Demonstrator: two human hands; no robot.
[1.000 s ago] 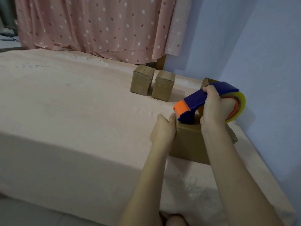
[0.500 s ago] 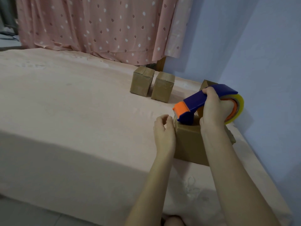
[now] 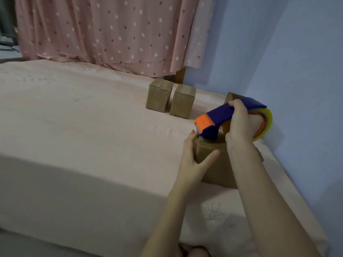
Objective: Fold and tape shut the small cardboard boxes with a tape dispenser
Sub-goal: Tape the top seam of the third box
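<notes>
- the step in hand looks like taping: the nearest cardboard box (image 3: pixel 213 160) sits on the pink sheet (image 3: pixel 83 138) close to the blue wall (image 3: pixel 306 89), and the tape dispenser (image 3: pixel 222 117) has its orange nose down on the box's top left edge.
- the right hand (image 3: pixel 239 125) is wrapped firmly round the dispenser's blue handle, with the yellowish tape roll (image 3: pixel 267 123) sticking out on the wall side.
- the left hand (image 3: pixel 193 156) braces the box: fingers lie straight along its left face, the thumb spreads across the near face, and the fingertips reach up beside the dispenser's nose.
- whether a strip already lies across the seam is hidden under the dispenser and right hand.
- judging by this, the next move calls for cutting or tearing the tape at that edge while the left hand keeps the box from sliding, then smoothing the loose end down the side.
- two closed boxes (image 3: pixel 170 99) stand side by side farther back, well apart from the one in work; another box corner (image 3: pixel 232 96) shows behind the dispenser.
</notes>
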